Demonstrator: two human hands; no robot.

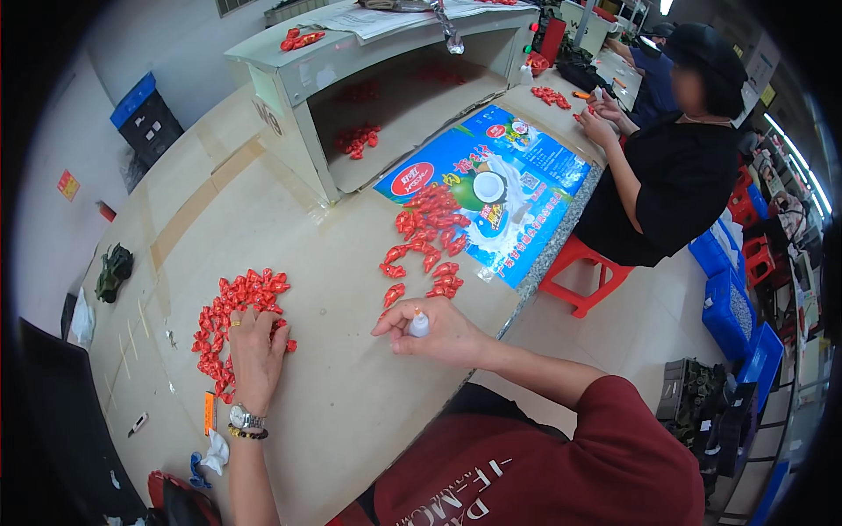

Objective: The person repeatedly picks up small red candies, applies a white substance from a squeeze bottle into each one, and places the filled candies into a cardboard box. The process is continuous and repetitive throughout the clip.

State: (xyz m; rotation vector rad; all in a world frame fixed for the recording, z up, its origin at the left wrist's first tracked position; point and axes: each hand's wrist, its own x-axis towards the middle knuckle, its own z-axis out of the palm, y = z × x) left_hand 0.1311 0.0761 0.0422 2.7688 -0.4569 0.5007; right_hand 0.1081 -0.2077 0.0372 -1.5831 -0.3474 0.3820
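1. Beige laminate covers the long worktable (351, 386), which runs from the person's lap to a pale box-shaped stand (351, 79) at its far end.
2. Lying flat beside that stand is a blue printed sheet (509, 193), reaching the table's right edge.
3. Seated beyond it on a red stool (583, 272) is a co-worker in black (667, 175), hands busy with more red parts.
4. Two heaps of small red pieces sit well apart: the left pile (237, 316) and the right pile (425, 241), the latter spilling onto the sheet.
5. The left hand (256, 355), wearing a wristwatch (246, 420), rests palm-down on the left pile with fingers spread, gripping nothing visible.
6. The right hand (438, 333) is closed around a small white bottle (420, 324), tip upward, just below the right pile.
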